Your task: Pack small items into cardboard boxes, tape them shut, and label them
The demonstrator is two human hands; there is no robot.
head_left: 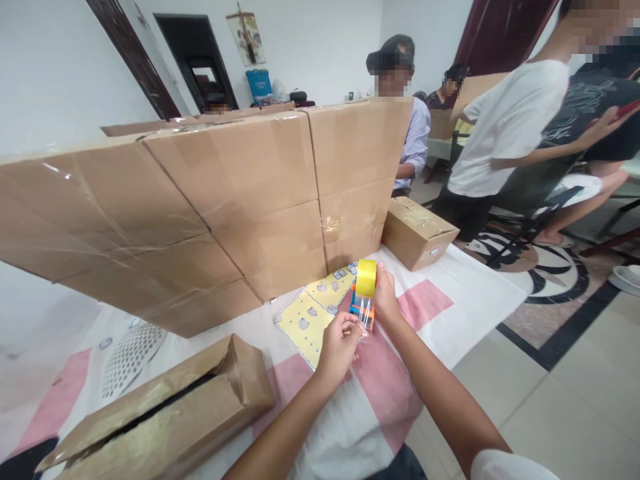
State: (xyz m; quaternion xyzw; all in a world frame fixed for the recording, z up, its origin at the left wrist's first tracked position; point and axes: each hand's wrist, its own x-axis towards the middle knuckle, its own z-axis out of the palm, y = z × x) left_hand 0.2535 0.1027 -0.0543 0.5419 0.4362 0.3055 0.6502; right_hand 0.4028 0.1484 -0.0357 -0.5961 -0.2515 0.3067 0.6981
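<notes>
The person's right hand (pixel 385 293) is gripping an orange-and-blue plastic tape dispenser (pixel 363 308) carrying a yellow roll of packing tape (pixel 366 277), fingers wrapped around its far side, holding it just above the counter (pixel 450 320), which is lying under a white cloth with pink squares. The left hand (pixel 339 347) is sitting just beside the dispenser's lower end, thumb and fingertips pinched together on what looks like the loose clear end of the tape, though that strip is too thin to make out for sure. Right behind the two hands a yellow printed card sheet with small grey pictures (pixel 314 313) is lying flat on the cloth. Nearer the person, to the left, a long brown cardboard box with its top flaps not fully closed (pixel 165 413) is resting on the counter. A tall wall of taped brown cardboard cartons (pixel 225 200) is standing across the back, and a small sealed cardboard box (pixel 419 232) is sitting at its right end. Beyond, several people (pixel 505 127) are gathering at the right of the room
</notes>
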